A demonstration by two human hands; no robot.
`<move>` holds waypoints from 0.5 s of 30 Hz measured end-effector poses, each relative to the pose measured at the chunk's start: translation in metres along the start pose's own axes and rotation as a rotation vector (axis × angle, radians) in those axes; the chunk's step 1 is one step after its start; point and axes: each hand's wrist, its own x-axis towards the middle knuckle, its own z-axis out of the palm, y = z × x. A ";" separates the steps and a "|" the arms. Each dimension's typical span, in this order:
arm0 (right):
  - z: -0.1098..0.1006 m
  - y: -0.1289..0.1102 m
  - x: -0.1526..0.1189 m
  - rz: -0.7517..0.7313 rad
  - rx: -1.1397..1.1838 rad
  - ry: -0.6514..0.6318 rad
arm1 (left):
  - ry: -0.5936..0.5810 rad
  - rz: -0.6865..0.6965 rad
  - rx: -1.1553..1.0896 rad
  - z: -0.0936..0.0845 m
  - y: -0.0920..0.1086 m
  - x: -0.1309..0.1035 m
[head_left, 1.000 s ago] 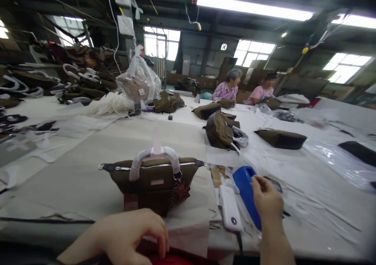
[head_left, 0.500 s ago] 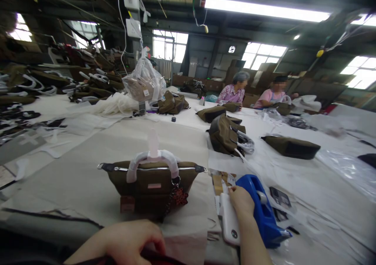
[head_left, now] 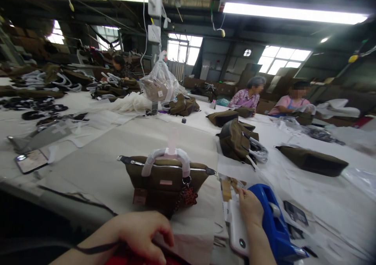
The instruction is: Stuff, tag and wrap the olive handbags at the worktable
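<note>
An olive handbag (head_left: 164,180) with white-wrapped handles and a dangling red charm stands upright on the table in front of me. My left hand (head_left: 142,233) rests at the table's near edge with its fingers curled on a red thing under it; a thin dark strap crosses my wrist. My right hand (head_left: 249,208) lies between a white phone-like device (head_left: 237,233) and a blue tape dispenser (head_left: 274,225), fingertips touching small card tags; whether it grips anything is unclear.
More olive bags (head_left: 237,139) lie across the white table. A bag wrapped in plastic (head_left: 158,84) hangs from a post. Two people (head_left: 249,96) sit at the far side. A phone (head_left: 31,161) lies at left.
My right hand moved from the dispenser's top down to the gap beside the white device. The view swung left. My left hand stayed at the table edge.
</note>
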 end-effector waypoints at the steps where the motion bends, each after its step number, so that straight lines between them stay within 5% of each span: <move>1: -0.001 -0.004 -0.001 -0.015 0.010 0.035 | 0.020 0.004 -0.011 -0.001 0.001 -0.001; 7: -0.027 0.008 0.012 0.059 0.057 0.163 | 0.148 -0.009 -0.041 -0.005 0.011 -0.009; 11: -0.031 0.024 0.019 0.075 0.074 0.027 | 0.121 -0.015 -0.057 -0.003 0.009 -0.010; 15: -0.012 0.022 0.014 0.004 0.047 -0.097 | 0.094 -0.015 -0.034 0.001 0.006 -0.004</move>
